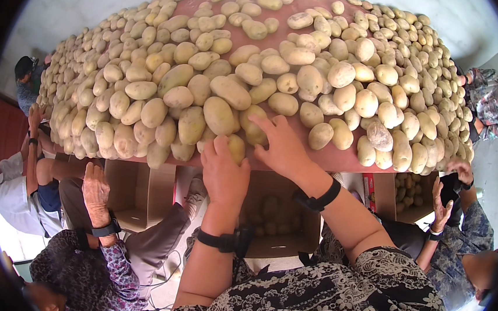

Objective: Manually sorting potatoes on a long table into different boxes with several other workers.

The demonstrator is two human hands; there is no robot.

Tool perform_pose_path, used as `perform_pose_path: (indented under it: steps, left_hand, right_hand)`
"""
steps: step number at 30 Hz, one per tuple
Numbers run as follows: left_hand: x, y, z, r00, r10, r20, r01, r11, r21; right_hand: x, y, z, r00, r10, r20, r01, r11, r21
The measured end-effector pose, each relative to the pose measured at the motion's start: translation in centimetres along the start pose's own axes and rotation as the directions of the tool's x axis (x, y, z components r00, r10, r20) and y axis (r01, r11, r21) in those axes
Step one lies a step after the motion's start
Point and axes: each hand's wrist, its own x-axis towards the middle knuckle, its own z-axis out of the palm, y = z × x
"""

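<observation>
Pale yellow-brown potatoes (176, 76) lie heaped on a reddish-brown table (333, 157). At the table's near edge, my left hand (224, 174) curls round a small yellowish potato (236, 149), which shows between its fingers and thumb. Just right of it my right hand (283, 149) reaches over the edge with thumb and fingers apart. Its fingertips touch a larger potato (251, 131) and do not close round it. Another large potato (219, 116) lies just beyond my left fingers. Dark bands circle both my wrists.
Below the edge in front of me stands a cardboard box (277, 244) with potatoes inside. Other boxes stand at the left (132, 190) and right (385, 192). People sit close on both sides; a co-worker's hand (95, 189) is raised at left, another's hand (441, 208) at right.
</observation>
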Motion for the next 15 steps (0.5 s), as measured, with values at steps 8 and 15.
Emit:
perform_pose_path:
  steps: [8,15]
  left_hand:
    - [0.1,0.3,0.7,0.999,-0.048,0.006,0.049,0.990,-0.136]
    - [-0.4,0.6,2.5,0.993,0.119,-0.026,-0.122,0.944,-0.308]
  right_hand:
    - [-1.0,-0.5,-1.1,0.999,0.008,0.036,-0.003,0.990,-0.139]
    - [-1.9,-1.1,-4.5,0.993,0.087,0.073,-0.067,0.967,-0.246]
